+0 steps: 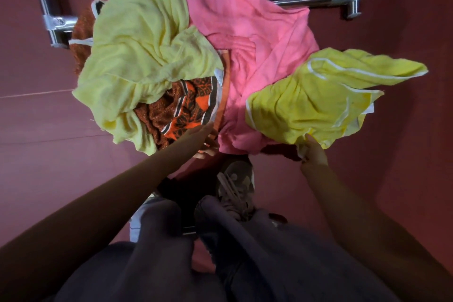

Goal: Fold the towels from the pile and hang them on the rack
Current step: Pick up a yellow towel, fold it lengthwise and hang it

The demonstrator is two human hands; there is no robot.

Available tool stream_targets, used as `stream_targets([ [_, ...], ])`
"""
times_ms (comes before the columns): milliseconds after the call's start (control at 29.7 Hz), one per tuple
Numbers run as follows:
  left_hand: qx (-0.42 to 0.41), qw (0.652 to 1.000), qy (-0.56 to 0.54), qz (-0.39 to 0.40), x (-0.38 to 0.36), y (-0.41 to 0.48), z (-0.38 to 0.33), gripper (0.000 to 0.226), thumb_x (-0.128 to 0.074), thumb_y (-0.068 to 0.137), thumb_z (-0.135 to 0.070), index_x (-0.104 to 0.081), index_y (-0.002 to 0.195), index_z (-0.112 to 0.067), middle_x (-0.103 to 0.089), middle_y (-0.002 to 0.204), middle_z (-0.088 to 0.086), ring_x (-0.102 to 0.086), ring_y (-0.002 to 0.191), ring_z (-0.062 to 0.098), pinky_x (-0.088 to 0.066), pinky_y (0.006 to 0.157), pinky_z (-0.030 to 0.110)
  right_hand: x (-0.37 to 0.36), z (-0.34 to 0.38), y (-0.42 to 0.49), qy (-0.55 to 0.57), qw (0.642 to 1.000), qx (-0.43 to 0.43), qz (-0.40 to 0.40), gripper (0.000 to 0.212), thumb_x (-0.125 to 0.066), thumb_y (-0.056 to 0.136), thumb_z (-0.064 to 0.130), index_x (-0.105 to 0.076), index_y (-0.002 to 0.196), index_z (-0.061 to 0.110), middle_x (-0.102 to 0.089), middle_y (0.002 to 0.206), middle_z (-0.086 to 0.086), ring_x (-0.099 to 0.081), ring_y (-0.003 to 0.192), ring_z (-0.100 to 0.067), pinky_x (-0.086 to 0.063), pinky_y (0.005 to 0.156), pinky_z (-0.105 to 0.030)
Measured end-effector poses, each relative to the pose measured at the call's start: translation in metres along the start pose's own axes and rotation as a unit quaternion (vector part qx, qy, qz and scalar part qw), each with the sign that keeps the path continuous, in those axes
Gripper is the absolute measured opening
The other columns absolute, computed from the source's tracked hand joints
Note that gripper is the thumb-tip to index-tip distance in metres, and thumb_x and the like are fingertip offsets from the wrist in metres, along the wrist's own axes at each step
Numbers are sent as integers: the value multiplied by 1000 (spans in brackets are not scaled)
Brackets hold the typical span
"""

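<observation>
My right grip (315, 152) is closed on the near hem of the yellow towel (313, 95), thumb on top and fingers curled under the cloth. That towel is crumpled on the right side of the pile, its long axis running from my grip away and to the right, and its white-trimmed corner points right over the floor (36, 117).

My left grip (198, 135) is spread, fingers fairly straight, with the fingertips against the striped border of the orange towel (188, 105). I cannot see it holding anything.

The orange towel lies bunched in the middle of the pile, its border running away from me. The pale towel (137, 51) is draped over its left and far side. The pink towel (257, 39) fills the middle and far right, partly under the yellow one.

The pile sits on the floor between the rack (306, 0) bars, which show at the far left and far right. My shoe (235, 186) is just below the pile.
</observation>
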State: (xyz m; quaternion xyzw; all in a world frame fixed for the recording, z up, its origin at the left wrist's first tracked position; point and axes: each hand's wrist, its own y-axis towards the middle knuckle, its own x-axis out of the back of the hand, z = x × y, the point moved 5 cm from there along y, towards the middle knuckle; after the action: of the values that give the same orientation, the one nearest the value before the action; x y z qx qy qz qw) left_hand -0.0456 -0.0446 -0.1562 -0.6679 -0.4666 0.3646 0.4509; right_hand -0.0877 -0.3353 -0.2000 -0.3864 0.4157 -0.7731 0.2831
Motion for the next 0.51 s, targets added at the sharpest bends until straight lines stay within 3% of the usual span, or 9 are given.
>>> stream_targets([
  [67, 3, 1000, 3, -2, 0, -2, -1, 34, -28, 95, -43, -53, 80, -25, -60, 74, -1, -57, 42, -2, -39, 59, 20, -4, 8, -4, 89, 995, 40, -32, 18, -52, 86, 0, -52, 77, 16, -57, 55, 2, -50, 33, 1, -43, 53, -16],
  [135, 1, 1000, 5, -4, 1, -5, -4, 33, -29, 96, -41, -53, 80, -25, -60, 75, 0, -57, 41, -3, -40, 60, 21, -12, 21, -14, 139, 988, 68, -21, 26, -47, 84, -8, -54, 97, 12, -53, 69, -3, -51, 43, -3, -43, 50, -16],
  [236, -21, 1000, 15, -4, 3, -24, -13, 32, -29, 96, -39, -52, 80, -24, -59, 75, 0, -56, 41, -2, -40, 59, 21, -17, 51, -36, 142, 983, 108, 35, 45, -38, 83, -14, -48, 117, 13, -48, 66, -2, -48, 54, -6, -45, 62, -21],
  [303, -31, 999, 3, -7, 6, -29, -23, 30, -30, 96, -37, -52, 81, -24, -59, 74, 1, -55, 40, -3, -40, 55, 20, -21, 81, -49, 108, 979, 162, 67, 44, -38, 83, -15, -48, 113, 16, -49, 61, 2, -48, 46, 1, -46, 57, -18],
  [404, -72, 996, -41, -21, 14, -57, -48, 26, -34, 96, -35, -52, 86, -19, -60, 76, 4, -58, 42, 1, -39, 55, 23, -24, 135, -97, 15, 950, 263, 170, 41, -50, 81, -9, -50, 109, 21, -50, 86, 6, -56, 57, 4, -48, 53, -11],
  [505, -102, 993, -52, -19, 17, -76, -68, 23, -34, 96, -33, -51, 90, -19, -58, 76, 3, -59, 45, 2, -42, 60, 26, -44, 153, -136, -99, 907, 245, 328, 48, -68, 73, 7, -53, 115, 24, -51, 89, 2, -59, 62, 2, -48, 55, -12],
])
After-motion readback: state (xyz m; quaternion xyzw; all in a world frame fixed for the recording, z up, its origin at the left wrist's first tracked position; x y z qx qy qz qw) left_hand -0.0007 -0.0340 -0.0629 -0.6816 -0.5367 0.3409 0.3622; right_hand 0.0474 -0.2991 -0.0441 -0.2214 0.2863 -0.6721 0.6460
